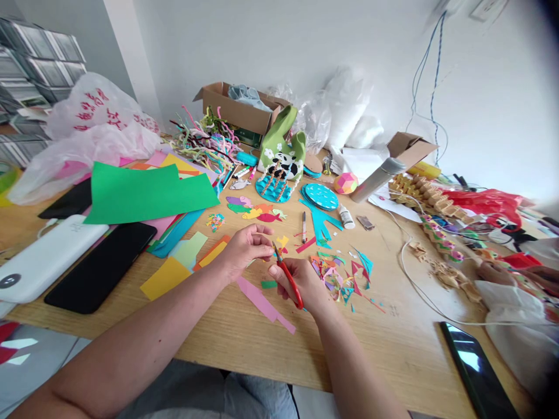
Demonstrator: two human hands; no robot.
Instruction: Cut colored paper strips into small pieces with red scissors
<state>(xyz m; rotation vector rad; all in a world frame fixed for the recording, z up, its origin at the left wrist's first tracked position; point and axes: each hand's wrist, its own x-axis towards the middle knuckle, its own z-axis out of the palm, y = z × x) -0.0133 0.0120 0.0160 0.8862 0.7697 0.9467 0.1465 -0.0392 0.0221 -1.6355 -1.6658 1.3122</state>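
Observation:
My right hand [301, 285] is closed round the red handles of a pair of scissors [289, 278], whose blades point up and to the left. Close by the blade tips, my left hand [248, 249] has thumb and fingers pinched together; what lies between them is too small to make out. Beyond the hands lie paper fish cut-outs, among them a red fish [269, 217]. A heap of colourful paper scraps [338, 270] is to the right of the scissors. A pink paper strip [264, 299] rests on the table under my wrists.
Left are green paper [148, 192], a black phone [102, 265] and a white power bank [52, 256]. At the back stand a panda bag [283, 154], a cardboard box [238, 107] and a grey bottle [378, 180]. A white cable [419, 285] crosses the right side, near another person's hand [495, 272].

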